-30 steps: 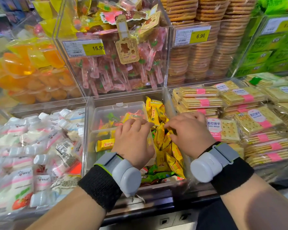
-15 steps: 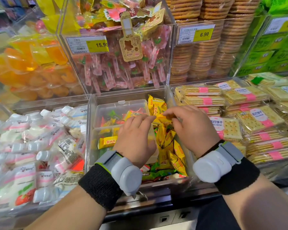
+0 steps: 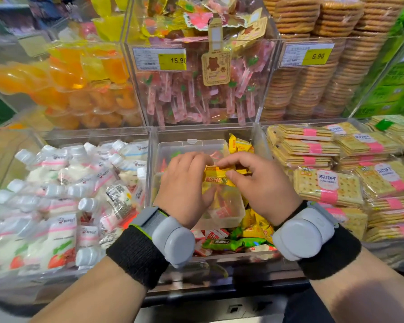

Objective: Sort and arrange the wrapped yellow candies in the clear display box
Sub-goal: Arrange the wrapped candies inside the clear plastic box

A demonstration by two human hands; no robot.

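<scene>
My left hand and my right hand both pinch one wrapped yellow candy, held lengthwise between them above the clear display box. More yellow candies stand in a row along the box's right side, at the back and at the front. A smaller clear tub inside the box holds red, green and yellow wrapped sweets under my left hand. Green and red wrapped sweets lie at the box's front.
White drink pouches fill the bin on the left. Packs of soda crackers are stacked on the right. Behind stand bins of pink sweets, orange jelly cups and round biscuits, with price tags.
Both hands have risen from the candy row and come together. A yellow candy that was not held before is now pinched between them.
</scene>
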